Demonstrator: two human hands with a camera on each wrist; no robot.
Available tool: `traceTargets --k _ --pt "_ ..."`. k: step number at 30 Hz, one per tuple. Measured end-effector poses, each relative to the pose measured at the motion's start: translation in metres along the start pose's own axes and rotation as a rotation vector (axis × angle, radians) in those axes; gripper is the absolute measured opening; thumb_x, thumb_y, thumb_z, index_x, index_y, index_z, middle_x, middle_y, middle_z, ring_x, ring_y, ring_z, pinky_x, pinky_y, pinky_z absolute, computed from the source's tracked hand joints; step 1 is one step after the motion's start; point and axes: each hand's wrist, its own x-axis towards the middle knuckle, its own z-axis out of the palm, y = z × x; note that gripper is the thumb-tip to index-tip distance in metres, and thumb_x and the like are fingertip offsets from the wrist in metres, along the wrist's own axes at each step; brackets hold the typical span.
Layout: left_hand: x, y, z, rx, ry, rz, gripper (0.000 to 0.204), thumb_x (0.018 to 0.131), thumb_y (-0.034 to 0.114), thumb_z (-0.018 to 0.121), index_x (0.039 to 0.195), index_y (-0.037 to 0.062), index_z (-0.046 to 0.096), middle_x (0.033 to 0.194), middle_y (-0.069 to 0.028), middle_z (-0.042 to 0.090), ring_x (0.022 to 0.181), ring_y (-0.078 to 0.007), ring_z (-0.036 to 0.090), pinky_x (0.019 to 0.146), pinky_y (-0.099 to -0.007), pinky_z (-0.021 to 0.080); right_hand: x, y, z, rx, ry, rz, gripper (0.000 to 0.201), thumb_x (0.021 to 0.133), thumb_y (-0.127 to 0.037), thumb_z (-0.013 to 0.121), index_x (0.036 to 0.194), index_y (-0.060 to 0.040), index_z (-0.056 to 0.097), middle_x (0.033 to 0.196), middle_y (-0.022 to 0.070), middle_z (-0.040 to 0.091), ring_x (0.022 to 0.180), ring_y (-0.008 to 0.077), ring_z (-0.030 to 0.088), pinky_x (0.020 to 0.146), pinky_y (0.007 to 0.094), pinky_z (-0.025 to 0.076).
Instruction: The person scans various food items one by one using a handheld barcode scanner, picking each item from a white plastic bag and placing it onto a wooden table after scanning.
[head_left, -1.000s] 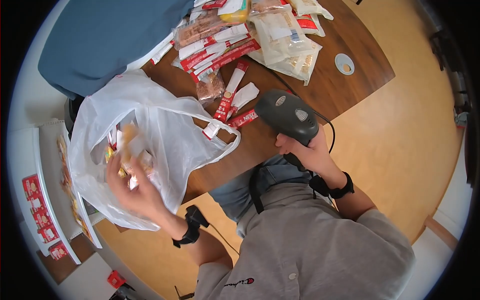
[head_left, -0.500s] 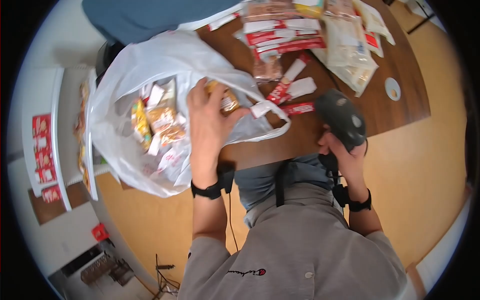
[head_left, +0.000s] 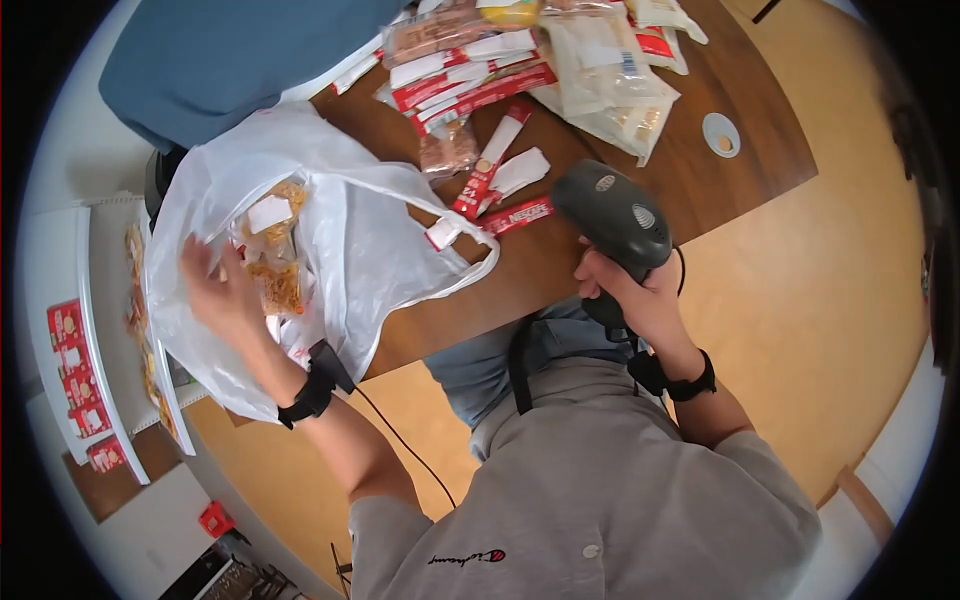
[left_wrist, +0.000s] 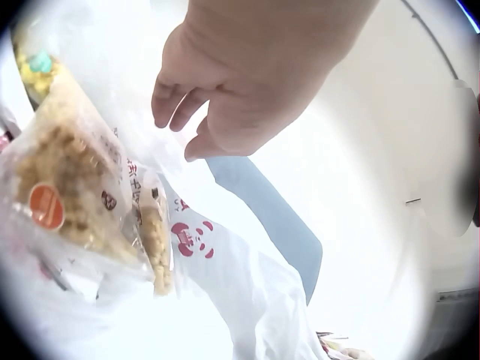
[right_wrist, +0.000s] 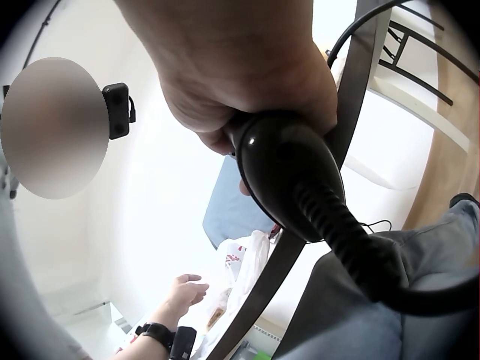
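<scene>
My right hand [head_left: 645, 305] grips a dark grey handheld barcode scanner [head_left: 612, 218] by its handle, above the table's front edge. Its coiled cable [right_wrist: 337, 232] runs down from the handle in the right wrist view. Over the left part of a white plastic bag [head_left: 385, 265] hovers my left hand [head_left: 222, 300], slightly blurred, with nothing in its fingers. The left wrist view shows that hand [left_wrist: 247, 82] with fingers loosely bent, beside the bag. Inside the bag's mouth lie clear packets of golden-brown snacks [head_left: 275, 285], one bearing a white label [head_left: 269, 213].
Red coffee sticks [head_left: 490, 165] and cream-coloured snack packs [head_left: 605, 90] are piled on the wooden table [head_left: 740, 190]. A small round disc [head_left: 721, 135] lies at the right. Blue-grey fabric [head_left: 230, 60] covers the back left. A white shelf with red boxes [head_left: 80, 375] stands at left.
My left hand held a golden snack packet over the bag's right side half a second ago; it has let go and moved left. The right hand keeps hold of the scanner. The head view has shifted.
</scene>
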Motion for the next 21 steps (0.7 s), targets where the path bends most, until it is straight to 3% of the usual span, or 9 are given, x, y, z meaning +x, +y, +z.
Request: traceTargets --k 3,5,10,13,14,15,17,19,21 --pt "-0.005 0.024 -0.010 0.116 0.176 -0.063 0.036 0.089 0.019 0.070 0.120 0.0022 0.064 0.116 -0.0128 0.068 0.099 -0.0233 0.066 0.082 -0.0327 0.052 -0.001 0.000 -0.003 0.048 -0.027 -0.017 0.021 0.092 -0.003 0.060 0.111 0.0059 0.060 0.079 0.0074 0.067 0.065 0.0119 0.064 0.061 0.0246 0.050" --pt "-0.026 0.025 -0.011 0.063 0.116 -0.033 0.034 0.086 0.018 0.072 0.116 0.0045 0.066 0.110 -0.0168 0.067 0.104 -0.0300 0.064 0.090 -0.0407 0.049 -0.001 0.000 -0.002 0.048 0.013 0.008 0.022 0.093 -0.004 0.058 0.113 0.0057 0.058 0.079 0.0081 0.067 0.065 0.0127 0.063 0.061 0.0259 0.050" --pt "-0.067 0.036 -0.017 0.051 -0.062 0.150 0.032 0.085 0.016 0.073 0.114 0.0031 0.066 0.110 -0.0169 0.067 0.105 -0.0341 0.062 0.094 -0.0413 0.047 0.003 0.009 -0.003 0.113 -0.007 -0.035 0.022 0.091 -0.003 0.061 0.112 0.0040 0.061 0.079 0.0082 0.067 0.065 0.0124 0.064 0.058 0.0243 0.049" --pt "-0.066 0.005 -0.038 0.081 -0.028 0.054 0.033 0.086 0.016 0.072 0.116 0.0040 0.066 0.112 -0.0187 0.066 0.105 -0.0345 0.062 0.095 -0.0406 0.046 0.005 0.003 0.000 0.091 -0.004 -0.021 0.021 0.091 -0.003 0.060 0.110 0.0044 0.062 0.078 0.0080 0.067 0.064 0.0125 0.064 0.058 0.0243 0.049" --pt "-0.061 -0.001 -0.045 0.061 -0.034 -0.100 0.029 0.089 0.015 0.069 0.115 0.0017 0.066 0.112 -0.0162 0.067 0.105 -0.0276 0.063 0.094 -0.0369 0.047 0.006 0.002 0.001 0.093 -0.011 -0.024 0.021 0.091 -0.003 0.060 0.110 0.0044 0.062 0.078 0.0080 0.067 0.064 0.0125 0.064 0.058 0.0243 0.049" --pt "-0.050 -0.007 -0.049 0.064 -0.028 -0.102 0.029 0.089 0.015 0.069 0.115 0.0017 0.066 0.112 -0.0162 0.067 0.105 -0.0276 0.063 0.094 -0.0369 0.047 0.006 0.003 0.001 0.101 -0.010 -0.022 0.021 0.090 -0.003 0.061 0.110 0.0045 0.062 0.077 0.0079 0.067 0.064 0.0125 0.064 0.058 0.0243 0.049" --pt "-0.023 -0.009 -0.053 -0.655 -0.056 -0.526 0.022 0.094 0.013 0.064 0.111 -0.0016 0.065 0.110 -0.0105 0.067 0.103 -0.0173 0.061 0.091 -0.0301 0.046 0.004 0.004 0.001 0.097 -0.001 -0.018 0.020 0.090 -0.002 0.061 0.109 0.0047 0.062 0.077 0.0078 0.067 0.064 0.0126 0.064 0.058 0.0242 0.049" --pt "-0.012 -0.011 -0.058 -0.512 -0.188 -0.273 0.018 0.098 0.011 0.060 0.107 -0.0038 0.064 0.105 -0.0062 0.066 0.097 -0.0106 0.059 0.087 -0.0261 0.046 0.004 0.002 0.002 0.078 0.012 -0.007 0.020 0.089 -0.001 0.063 0.108 0.0048 0.062 0.078 0.0078 0.067 0.064 0.0126 0.064 0.058 0.0240 0.050" --pt "-0.023 0.056 -0.064 -0.599 -0.350 -0.225 0.011 0.095 0.006 0.060 0.101 -0.0027 0.066 0.098 -0.0039 0.067 0.087 -0.0108 0.059 0.081 -0.0255 0.047 0.004 0.004 0.000 0.097 0.038 -0.020 0.019 0.089 -0.001 0.063 0.106 0.0045 0.063 0.079 0.0079 0.068 0.064 0.0127 0.065 0.058 0.0239 0.050"
